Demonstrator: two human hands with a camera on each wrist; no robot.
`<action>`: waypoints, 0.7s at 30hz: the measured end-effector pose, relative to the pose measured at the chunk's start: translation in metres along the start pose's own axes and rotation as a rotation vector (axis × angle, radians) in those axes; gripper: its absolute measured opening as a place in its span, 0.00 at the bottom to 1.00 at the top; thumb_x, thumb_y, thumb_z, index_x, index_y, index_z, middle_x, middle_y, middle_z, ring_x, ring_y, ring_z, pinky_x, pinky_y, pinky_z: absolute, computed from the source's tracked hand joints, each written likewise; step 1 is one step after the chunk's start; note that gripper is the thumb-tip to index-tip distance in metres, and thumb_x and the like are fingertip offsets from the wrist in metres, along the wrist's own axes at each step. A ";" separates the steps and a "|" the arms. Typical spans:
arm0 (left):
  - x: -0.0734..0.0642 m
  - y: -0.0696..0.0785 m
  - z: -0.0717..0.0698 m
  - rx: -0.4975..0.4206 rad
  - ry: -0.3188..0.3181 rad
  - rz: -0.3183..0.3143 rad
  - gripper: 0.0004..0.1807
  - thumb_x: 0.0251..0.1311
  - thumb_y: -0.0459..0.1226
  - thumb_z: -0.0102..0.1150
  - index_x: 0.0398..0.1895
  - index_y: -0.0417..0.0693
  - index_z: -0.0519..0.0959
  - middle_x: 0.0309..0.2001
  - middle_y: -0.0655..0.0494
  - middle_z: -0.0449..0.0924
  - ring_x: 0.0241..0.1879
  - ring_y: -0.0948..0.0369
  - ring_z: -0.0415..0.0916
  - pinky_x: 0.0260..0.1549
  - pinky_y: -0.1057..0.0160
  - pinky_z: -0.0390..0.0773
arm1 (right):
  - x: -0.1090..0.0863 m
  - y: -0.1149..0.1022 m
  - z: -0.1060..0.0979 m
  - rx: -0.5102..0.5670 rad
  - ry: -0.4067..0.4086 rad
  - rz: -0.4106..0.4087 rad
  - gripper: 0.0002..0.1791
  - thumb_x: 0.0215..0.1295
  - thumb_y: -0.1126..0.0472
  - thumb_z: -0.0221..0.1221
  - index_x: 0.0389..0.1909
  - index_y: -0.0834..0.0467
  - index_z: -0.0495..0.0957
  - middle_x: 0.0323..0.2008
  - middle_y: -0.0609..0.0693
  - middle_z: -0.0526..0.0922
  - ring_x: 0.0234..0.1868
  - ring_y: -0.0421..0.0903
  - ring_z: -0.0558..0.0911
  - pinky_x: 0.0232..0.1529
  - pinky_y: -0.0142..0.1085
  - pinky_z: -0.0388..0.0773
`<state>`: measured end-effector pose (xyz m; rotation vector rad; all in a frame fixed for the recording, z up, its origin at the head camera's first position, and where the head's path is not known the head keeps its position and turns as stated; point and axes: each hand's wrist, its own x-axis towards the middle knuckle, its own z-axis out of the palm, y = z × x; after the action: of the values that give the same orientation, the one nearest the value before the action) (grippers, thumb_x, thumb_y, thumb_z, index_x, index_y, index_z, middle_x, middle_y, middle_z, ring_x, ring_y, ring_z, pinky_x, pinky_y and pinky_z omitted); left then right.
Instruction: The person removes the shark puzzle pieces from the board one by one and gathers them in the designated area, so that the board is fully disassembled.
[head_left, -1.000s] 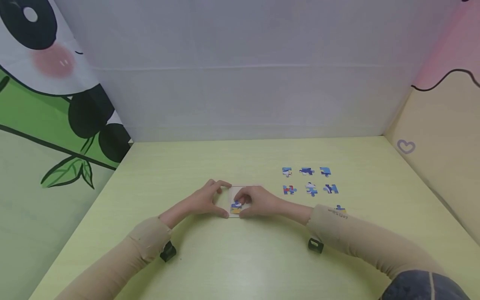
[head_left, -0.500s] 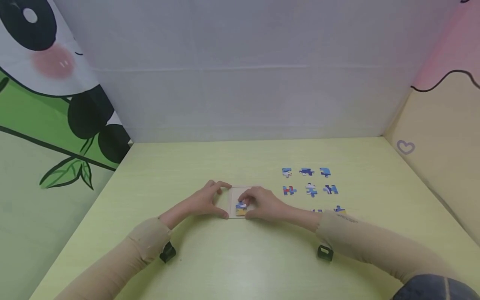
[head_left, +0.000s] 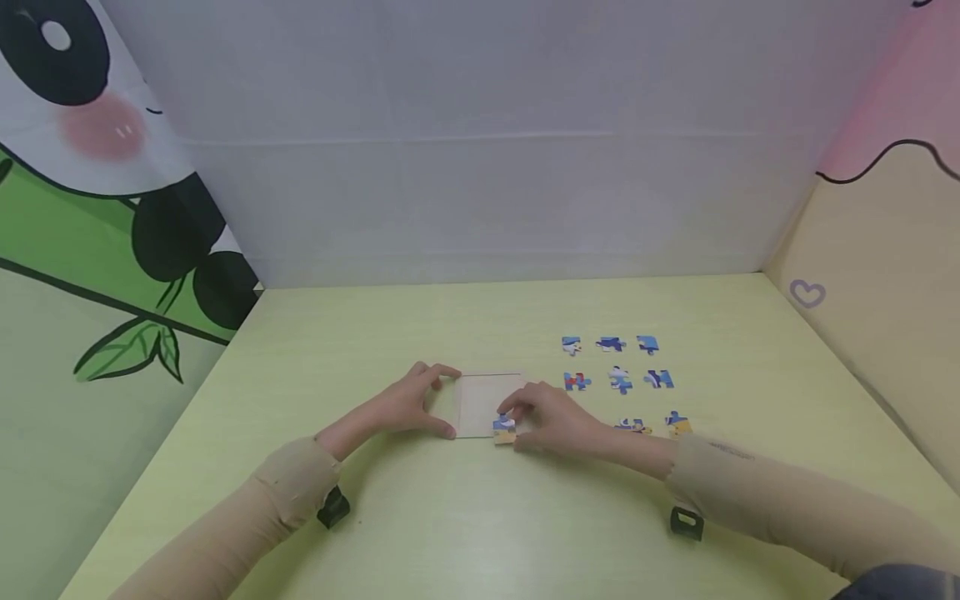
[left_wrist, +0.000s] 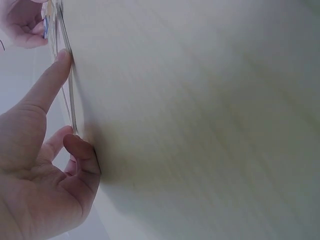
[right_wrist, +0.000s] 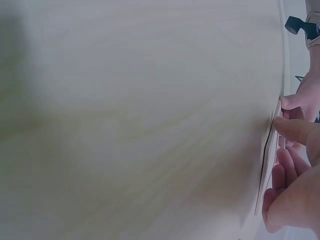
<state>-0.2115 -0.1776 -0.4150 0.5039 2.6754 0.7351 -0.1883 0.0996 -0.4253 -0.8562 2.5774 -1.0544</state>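
A small square puzzle board [head_left: 474, 406] with a thin raised rim lies on the table in the head view. My left hand [head_left: 402, 405] holds its left side, thumb at the near corner and a fingertip at the far corner. The left wrist view shows that thumb [left_wrist: 47, 82] against the board's edge. My right hand [head_left: 558, 422] pinches a blue, white and yellow jigsaw piece [head_left: 504, 428] over the board's near edge, towards its right corner. The right hand covers part of the board's right side. In the right wrist view its fingers [right_wrist: 295, 130] are beside the board's edge.
Several loose jigsaw pieces lie in rows to the right, among them a red and blue piece [head_left: 577, 382] and a yellow and blue piece [head_left: 678, 423]. The right forearm passes close to the nearest row. A pale wall [head_left: 510, 200] stands behind the table.
My right hand has slid the pinched jigsaw piece rightwards and slightly nearer along the board. The right forearm has shifted right, uncovering pieces in the near row. My left hand stays at the board.
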 end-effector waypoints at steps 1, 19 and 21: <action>0.000 0.000 0.000 -0.001 0.001 0.000 0.49 0.43 0.51 0.79 0.70 0.57 0.65 0.57 0.43 0.67 0.47 0.54 0.71 0.48 0.54 0.73 | -0.002 0.002 0.000 -0.008 0.003 -0.005 0.23 0.50 0.63 0.73 0.50 0.51 0.82 0.39 0.41 0.82 0.43 0.39 0.74 0.49 0.35 0.71; -0.003 0.000 -0.002 -0.014 0.000 0.017 0.49 0.42 0.50 0.79 0.70 0.56 0.65 0.54 0.44 0.67 0.42 0.56 0.68 0.46 0.58 0.69 | -0.048 0.029 -0.019 -0.085 0.093 0.038 0.24 0.51 0.63 0.72 0.51 0.47 0.82 0.39 0.36 0.82 0.45 0.38 0.77 0.55 0.42 0.74; -0.003 0.001 -0.002 -0.015 -0.002 0.017 0.49 0.42 0.50 0.79 0.70 0.57 0.65 0.54 0.45 0.67 0.42 0.56 0.68 0.45 0.58 0.69 | -0.051 0.032 -0.023 -0.084 0.090 0.037 0.24 0.51 0.63 0.72 0.51 0.47 0.82 0.40 0.36 0.82 0.45 0.38 0.77 0.56 0.43 0.75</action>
<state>-0.2095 -0.1789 -0.4125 0.5241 2.6648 0.7587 -0.1704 0.1612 -0.4314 -0.7948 2.7187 -1.0028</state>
